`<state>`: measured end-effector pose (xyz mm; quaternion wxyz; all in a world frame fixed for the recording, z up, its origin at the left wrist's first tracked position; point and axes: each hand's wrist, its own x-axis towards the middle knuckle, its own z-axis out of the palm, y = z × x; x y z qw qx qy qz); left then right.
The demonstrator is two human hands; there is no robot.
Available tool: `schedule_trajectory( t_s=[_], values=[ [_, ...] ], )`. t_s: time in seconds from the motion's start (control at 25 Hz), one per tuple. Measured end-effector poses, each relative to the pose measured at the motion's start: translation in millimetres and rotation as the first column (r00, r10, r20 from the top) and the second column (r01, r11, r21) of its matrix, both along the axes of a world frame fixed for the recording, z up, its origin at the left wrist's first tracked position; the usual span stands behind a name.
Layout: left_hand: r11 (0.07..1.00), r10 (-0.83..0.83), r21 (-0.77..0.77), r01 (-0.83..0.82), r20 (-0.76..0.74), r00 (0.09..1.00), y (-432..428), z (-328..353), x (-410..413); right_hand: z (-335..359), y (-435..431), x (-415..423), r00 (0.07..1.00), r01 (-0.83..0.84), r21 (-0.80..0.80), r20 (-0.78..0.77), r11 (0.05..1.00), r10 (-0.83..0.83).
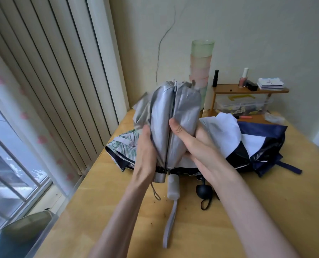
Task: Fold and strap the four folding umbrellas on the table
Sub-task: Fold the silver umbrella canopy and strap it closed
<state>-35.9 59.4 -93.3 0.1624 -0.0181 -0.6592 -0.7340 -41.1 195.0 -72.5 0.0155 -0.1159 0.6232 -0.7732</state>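
The silver umbrella [160,118] is held up off the table [266,211] between both hands. Its long axis is near vertical, with its stubby handle [159,177] at the bottom towards the person and the gathered canopy end pointing up and slightly away. The panels are loosely bunched, with a dark rib running down the front. Behind it lie the other umbrellas, all unstrapped: a floral umbrella [123,146] to the left and a navy umbrella [257,142] with white panels spread to the right. A white handle [172,187] and a black handle [204,190] point at the person, the white one trailing a long strap [169,226]; which canopy each belongs to cannot be told. At the back, a clear box [242,107] with a yellow grip sits under a small wooden shelf [247,90]; it holds small bits too blurred to name. The shelf carries a pink bottle [244,77], a black tube [216,78] and a stack of cards [270,83]. Nested cups [201,64] stand just beside it, green on top. The left hand [145,146] clasps the canopy's left side low down, its fingers wrapped round the back out of sight. The right hand [197,144] grips the right side, its thumb [175,127] laid across the front fold and its fingers hidden behind.
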Motion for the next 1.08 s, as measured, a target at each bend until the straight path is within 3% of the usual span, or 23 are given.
schedule_trajectory(
  t_s=[0.16, 0.28, 0.32, 0.44, 0.52, 0.6, 0.64, 0.8, 1.08],
  values=[
    [0.964, 0.008, -0.263, -0.027, -0.076, 0.997, -1.4, 0.5, 2.9, -2.8, 6.9, -1.5, 0.999, 0.023, -0.050, 0.038, 0.999, -0.021],
    [0.848, 0.160, -0.477, -0.231, -0.186, 0.970, -5.2, -1.2, -3.1, -1.0, 7.2, -2.4, 0.991, 0.117, -0.076, 0.068, 0.990, -0.112],
    [0.795, 0.229, -0.510, -0.329, -0.250, 0.941, -5.4, -2.7, -2.9, -1.2, 7.1, -3.6, 0.986, 0.155, -0.087, 0.068, 0.984, -0.149],
    [0.732, 0.328, -0.416, -0.539, -0.477, 0.815, 3.9, -7.8, 10.7, -2.9, 6.2, -6.1, 0.975, 0.223, -0.148, 0.037, 0.964, -0.220],
    [0.802, 0.253, -0.426, -0.419, -0.393, 0.884, 12.4, -6.4, 21.0, -5.5, 6.6, -8.4, 0.972, 0.232, -0.170, 0.014, 0.958, -0.233],
    [0.872, 0.054, -0.475, -0.114, -0.139, 0.989, 17.1, 3.2, 22.7, -6.5, 6.9, -8.8, 0.977, 0.208, -0.150, -0.009, 0.967, -0.211],
    [0.898, -0.050, -0.440, 0.031, -0.032, 0.998, 16.8, 8.5, 20.2, -6.4, 6.5, -8.1, 0.981, 0.190, -0.130, -0.019, 0.973, -0.194],
    [0.925, -0.271, -0.249, 0.288, 0.100, 0.957, 7.1, 23.9, 10.9, -3.7, 4.0, -2.1, 0.995, 0.102, -0.159, 0.007, 0.982, -0.102],
    [0.833, -0.515, -0.045, 0.551, 0.302, 0.802, -10.9, 17.1, 16.0, 6.2, 3.3, 4.9, 0.994, -0.107, -0.171, 0.007, 0.979, 0.110]
  ],
)
